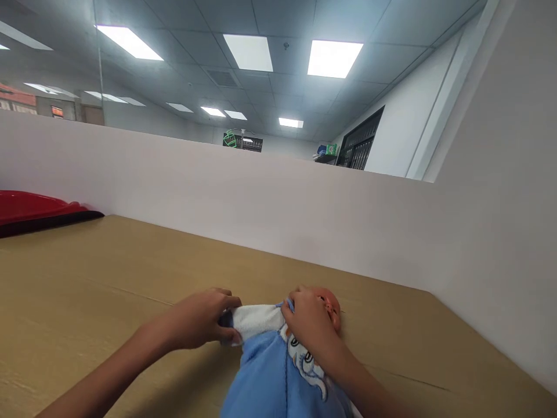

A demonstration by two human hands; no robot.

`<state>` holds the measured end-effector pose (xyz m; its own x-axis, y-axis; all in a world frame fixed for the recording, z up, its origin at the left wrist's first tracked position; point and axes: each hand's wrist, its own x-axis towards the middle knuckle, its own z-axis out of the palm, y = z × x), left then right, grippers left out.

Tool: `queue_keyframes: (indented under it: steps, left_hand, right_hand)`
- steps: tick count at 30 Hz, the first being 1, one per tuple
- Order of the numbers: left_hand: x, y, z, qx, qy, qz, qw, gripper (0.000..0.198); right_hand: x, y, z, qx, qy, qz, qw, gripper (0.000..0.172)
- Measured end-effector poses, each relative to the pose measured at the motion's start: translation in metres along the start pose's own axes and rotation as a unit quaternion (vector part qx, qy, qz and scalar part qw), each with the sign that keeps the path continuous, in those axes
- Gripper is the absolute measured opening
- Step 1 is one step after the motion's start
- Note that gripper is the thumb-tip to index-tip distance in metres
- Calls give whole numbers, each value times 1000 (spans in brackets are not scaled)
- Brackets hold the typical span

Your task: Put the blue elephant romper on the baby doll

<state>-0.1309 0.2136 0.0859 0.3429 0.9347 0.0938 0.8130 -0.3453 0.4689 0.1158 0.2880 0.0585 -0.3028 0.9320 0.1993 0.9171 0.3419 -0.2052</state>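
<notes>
While the blue suit (pixel 265 374) spreads across the nearest stretch of table (pixel 108 278), its lower end runs out of view, an arrangement that likely brings the sleeves and collar within easy reach. The left hand (pixel 204 320) pinches the white sleeve (pixel 260 320) by its dark cuff (pixel 225 319) between thumb and fingers, probably to keep the cloth drawn out sideways. The right hand (pixel 310 318) bends over the shoulder with fingers curled together, seemingly to steady the doll (pixel 334 303), though I cannot tell whether the tips pinch cloth.

The doll lies on the table, its head just past the right hand. The suit looks soft and plush, with a dark seam down the front and a white cartoon face (pixel 300 357) partly behind the right forearm. The head is reddish and hairless.

Farther off, what looks like a red tub (pixel 26 206) sits well apart, at far left. A pale wall (pixel 217 191) borders the table; ceiling lights (pixel 335 58) shine beyond.
</notes>
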Motion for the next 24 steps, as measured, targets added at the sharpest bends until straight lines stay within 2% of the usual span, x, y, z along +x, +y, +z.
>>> queue_keyframes:
  steps: [6,10,15,17,21,24]
  left_hand:
    - [5,-19,-5,45,-21,14,999,9]
    - [9,-15,-2,66,-13,8,998,14]
    - [9,-1,2,33,19,17,999,12]
    - [9,4,5,29,44,23,998,13]
    - [10,10,9,39,81,32,995,13]
    - [9,11,9,43,82,24,995,13]
  right_hand:
    - [-17,3,-23,-51,-22,48,997,24]
    - [-24,7,-29,-91,-7,72,993,25]
    - [-26,13,-21,-20,22,16,999,21]
    - [-21,11,-19,5,9,-3,1000,25]
    - [4,1,-20,-12,-42,-15,999,36]
    - [30,-6,-21,-30,-88,-13,996,26]
